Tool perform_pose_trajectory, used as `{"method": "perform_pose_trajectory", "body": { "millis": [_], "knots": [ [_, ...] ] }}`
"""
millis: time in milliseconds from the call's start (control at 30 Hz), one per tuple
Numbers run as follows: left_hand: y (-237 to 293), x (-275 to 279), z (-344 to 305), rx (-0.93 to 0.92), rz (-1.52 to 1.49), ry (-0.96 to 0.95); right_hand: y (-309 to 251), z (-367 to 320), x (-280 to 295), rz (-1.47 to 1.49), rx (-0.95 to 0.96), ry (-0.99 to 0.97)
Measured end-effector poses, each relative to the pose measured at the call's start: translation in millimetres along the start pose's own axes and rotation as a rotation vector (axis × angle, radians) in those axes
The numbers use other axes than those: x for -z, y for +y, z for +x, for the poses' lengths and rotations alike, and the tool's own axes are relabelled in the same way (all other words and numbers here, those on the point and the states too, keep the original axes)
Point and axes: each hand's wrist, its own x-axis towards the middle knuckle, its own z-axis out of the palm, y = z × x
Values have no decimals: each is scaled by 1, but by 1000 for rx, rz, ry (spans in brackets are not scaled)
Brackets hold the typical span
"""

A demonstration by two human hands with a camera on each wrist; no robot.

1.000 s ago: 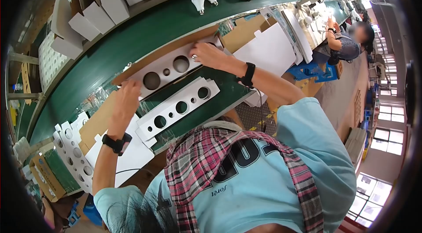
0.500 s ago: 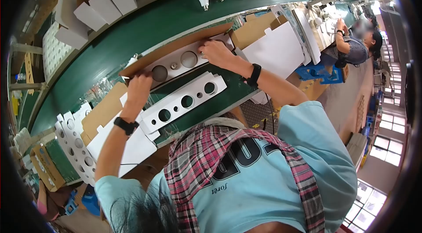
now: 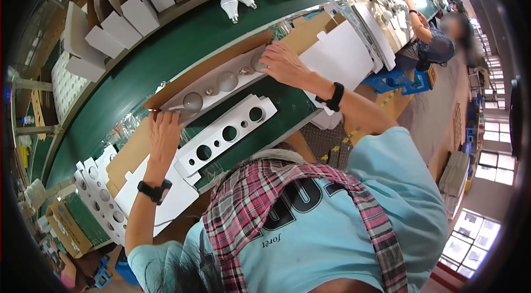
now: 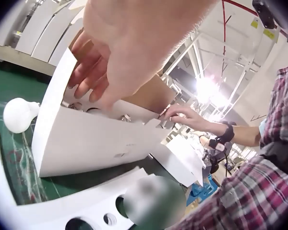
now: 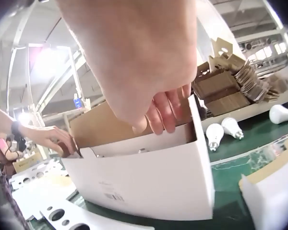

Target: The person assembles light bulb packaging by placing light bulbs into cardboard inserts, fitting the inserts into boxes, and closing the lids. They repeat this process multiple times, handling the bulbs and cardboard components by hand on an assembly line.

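A long brown carton [image 3: 215,63] lies on the green belt [image 3: 166,44]. Its white holed face shows three bulb domes [image 3: 227,80]. My left hand [image 3: 163,130] holds the carton's left end, fingers curled over the white end flap [image 4: 86,139]. My right hand [image 3: 281,63] holds the right end, fingers hooked over the end wall [image 5: 149,182] and into the carton. Each wrist view shows the other hand at the far end: the right hand [image 4: 185,115] and the left hand [image 5: 53,139]. A white punched card [image 3: 227,133] lies flat just in front of the carton.
Loose bulbs [image 3: 232,2] lie on the belt behind the carton. Folded white cartons [image 3: 116,22] stand at the back left. A stack of punched cards [image 3: 97,199] is at lower left, white sheets [image 3: 340,55] at right. Another person [image 3: 437,44] works further along.
Bulb domes now fill the white face where dark holes showed. My right hand slid to the carton's right end. My left hand dropped lower at the left end.
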Motion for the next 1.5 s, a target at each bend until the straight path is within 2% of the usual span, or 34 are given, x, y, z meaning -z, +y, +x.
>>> {"method": "perform_pose_trajectory", "body": {
  "millis": [33,67,167,233,267,333,367,467,500,600,633,700,800,867,933,1000,1033,1100,1167,1233,1267,1333,1400,1467,1500],
  "knots": [
    [-1,-2,-12,22,-24,-162,2,-8,8,-46,15,-79],
    [-3,-7,-18,0,19,-183,6,-12,14,-94,37,-155],
    [-6,-24,-18,-45,155,-207,21,-24,-3,-145,140,-10],
    [-4,-29,-10,-47,227,-186,22,-25,-8,-190,122,-10],
    [-7,-27,-8,-17,155,-198,24,-22,-10,-214,118,-7],
    [-13,-12,-1,58,19,-219,24,-15,3,-167,38,-121],
    [-15,1,3,83,-9,-175,25,-10,10,-138,0,-180],
    [-23,49,18,107,-39,-123,32,9,36,-63,-12,-141],
    [-30,59,21,91,-4,-40,26,24,54,-159,7,-139],
    [-60,90,35,148,158,127,26,74,67,-187,59,-21],
    [-74,91,36,190,174,117,23,96,58,-179,110,97],
    [-112,93,36,276,212,107,18,143,31,-172,192,163],
    [-186,46,1,247,256,196,5,205,-28,-207,265,247],
    [-212,31,-8,317,256,112,-4,236,-71,-218,373,326],
    [-230,12,-25,382,244,64,-22,255,-105,-221,357,272],
    [-255,-27,-66,524,160,13,-36,272,-132,-61,346,237],
    [-257,-34,-68,618,94,-27,-41,277,-119,49,370,312],
    [-257,-28,-67,615,159,-93,-52,291,-86,275,409,453],
    [-256,-24,-69,614,194,-116,-39,300,-20,340,242,614],
    [-265,-29,-78,616,210,-95,-5,314,26,287,-22,838],
    [-276,-36,-85,606,209,-69,23,326,37,149,-83,943],
    [-298,-43,-96,606,221,-58,67,348,49,-93,-241,908],
    [-312,-39,-102,630,242,-82,93,372,59,0,-580,392],
    [-316,-25,-94,748,277,-253,148,405,37,233,-572,186],
    [-328,-32,-102,734,302,-285,164,414,24,341,-565,79]
  ]
}}
